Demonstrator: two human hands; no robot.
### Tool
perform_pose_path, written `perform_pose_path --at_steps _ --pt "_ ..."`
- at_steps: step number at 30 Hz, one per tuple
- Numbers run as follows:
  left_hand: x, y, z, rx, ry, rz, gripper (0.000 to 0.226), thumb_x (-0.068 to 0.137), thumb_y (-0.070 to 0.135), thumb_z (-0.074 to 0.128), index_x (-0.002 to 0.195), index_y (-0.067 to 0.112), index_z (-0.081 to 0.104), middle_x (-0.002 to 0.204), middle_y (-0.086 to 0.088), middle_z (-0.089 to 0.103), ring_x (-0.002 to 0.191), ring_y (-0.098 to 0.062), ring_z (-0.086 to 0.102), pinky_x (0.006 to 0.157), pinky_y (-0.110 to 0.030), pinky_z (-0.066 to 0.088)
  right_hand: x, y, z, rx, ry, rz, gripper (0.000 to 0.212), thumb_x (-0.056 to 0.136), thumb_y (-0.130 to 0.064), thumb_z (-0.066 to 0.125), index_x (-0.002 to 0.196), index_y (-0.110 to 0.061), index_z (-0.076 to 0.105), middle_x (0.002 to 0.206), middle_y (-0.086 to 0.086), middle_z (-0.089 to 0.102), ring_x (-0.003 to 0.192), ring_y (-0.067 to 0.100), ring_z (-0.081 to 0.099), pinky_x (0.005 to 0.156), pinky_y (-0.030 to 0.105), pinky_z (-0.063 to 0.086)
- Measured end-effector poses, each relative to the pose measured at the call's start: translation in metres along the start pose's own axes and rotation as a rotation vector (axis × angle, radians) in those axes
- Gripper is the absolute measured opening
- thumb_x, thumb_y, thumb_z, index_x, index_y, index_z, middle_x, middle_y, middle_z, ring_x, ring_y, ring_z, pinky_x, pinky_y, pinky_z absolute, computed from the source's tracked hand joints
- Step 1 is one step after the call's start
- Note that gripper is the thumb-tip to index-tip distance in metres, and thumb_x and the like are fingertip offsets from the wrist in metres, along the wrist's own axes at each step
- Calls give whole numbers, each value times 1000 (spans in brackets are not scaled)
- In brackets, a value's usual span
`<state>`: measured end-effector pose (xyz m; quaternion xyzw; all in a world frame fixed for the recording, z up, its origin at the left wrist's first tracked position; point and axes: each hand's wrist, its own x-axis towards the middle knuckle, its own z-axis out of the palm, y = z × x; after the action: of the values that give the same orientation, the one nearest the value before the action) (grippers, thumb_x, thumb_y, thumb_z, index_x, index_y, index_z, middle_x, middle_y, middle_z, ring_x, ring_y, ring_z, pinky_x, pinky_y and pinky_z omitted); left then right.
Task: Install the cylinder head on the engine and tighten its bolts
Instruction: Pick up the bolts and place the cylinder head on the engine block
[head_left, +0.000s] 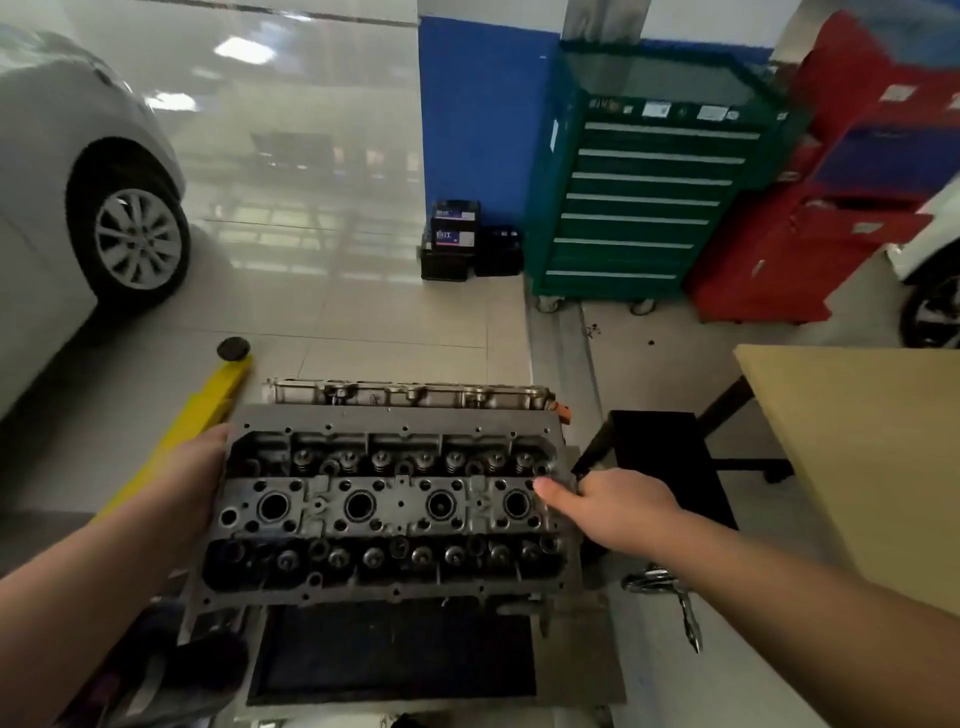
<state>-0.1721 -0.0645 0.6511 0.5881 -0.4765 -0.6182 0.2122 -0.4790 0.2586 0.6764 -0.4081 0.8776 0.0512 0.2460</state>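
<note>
The grey cylinder head (395, 506) lies flat between my hands, top face up, showing valve springs and spark plug wells. My left hand (200, 467) grips its left end, fingers hidden under the edge. My right hand (610, 506) holds the right end with the thumb on top and the fingers curled round the side. Behind the head, another metal engine part (410, 393) shows along the far edge. A dark tray (389, 654) lies below the head. No bolts are visible.
A yellow lift arm (208, 410) with a black pad runs at the left. A black stool (670, 457) and a wooden table (872, 457) stand at the right. A metal tool (670, 597) lies near my right forearm. Green cabinet (639, 197), red cabinet, car beyond.
</note>
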Motion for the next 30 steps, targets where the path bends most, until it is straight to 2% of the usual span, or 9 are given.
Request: perform_pose_path --at_steps 3,5,11,18,22,24,27,28,30 --pt "32 0 -6 23 -10 -69 17 63 23 81 80 23 83 78 -17 78 56 -37 75 48 -47 59 28 -17 11 17 -32 5 110 58 -108 -8 64 -24 62 61 -7 64 59 12 65 54 29 43" --pt "55 0 -12 29 -33 -123 31 61 25 83 92 23 84 89 -20 79 68 -42 77 59 -54 61 46 -28 18 28 -56 11 108 55 -109 -9 64 -26 59 60 -6 63 59 12 65 53 30 42" --pt "93 -2 -21 88 -93 -204 33 85 28 73 113 10 76 106 -27 76 94 -52 75 85 -72 57 78 -48 27 52 -101 32 107 54 -110 -6 64 -27 60 60 -7 62 58 10 64 51 29 38" --pt "114 6 -6 77 -148 -241 29 91 24 67 115 9 72 108 -32 74 97 -57 72 86 -80 51 98 -55 30 46 -154 51 109 55 -109 -6 72 -26 63 69 -7 66 66 13 65 57 31 44" --pt "121 7 1 64 -153 -240 27 95 23 67 113 3 71 97 -29 76 84 -52 75 77 -70 59 109 -56 27 33 -143 37 110 51 -109 -8 69 -25 59 68 -5 63 65 15 64 56 33 40" --pt "123 7 5 69 -133 -243 27 96 21 67 114 1 71 95 -28 77 85 -50 76 80 -69 59 117 -56 23 21 -143 37 111 48 -110 -9 69 -24 59 68 -5 63 65 15 63 56 32 40" --pt "126 8 7 86 -149 -244 26 96 21 65 115 3 70 101 -30 76 95 -52 74 87 -73 56 127 -55 21 12 -168 50 106 55 -108 -3 72 -25 60 72 -5 64 68 14 62 58 32 41" --pt "127 7 8 92 -164 -242 25 97 19 63 115 3 70 101 -30 76 94 -52 74 86 -72 56 130 -54 22 11 -174 54 103 60 -107 -1 72 -25 60 73 -5 64 69 14 62 59 33 42" --pt "129 5 11 97 -188 -243 19 97 16 59 109 4 69 86 -25 76 75 -44 75 71 -62 62 135 -53 24 8 -182 64 96 66 -105 3 71 -26 57 73 -5 63 69 14 61 60 33 42"
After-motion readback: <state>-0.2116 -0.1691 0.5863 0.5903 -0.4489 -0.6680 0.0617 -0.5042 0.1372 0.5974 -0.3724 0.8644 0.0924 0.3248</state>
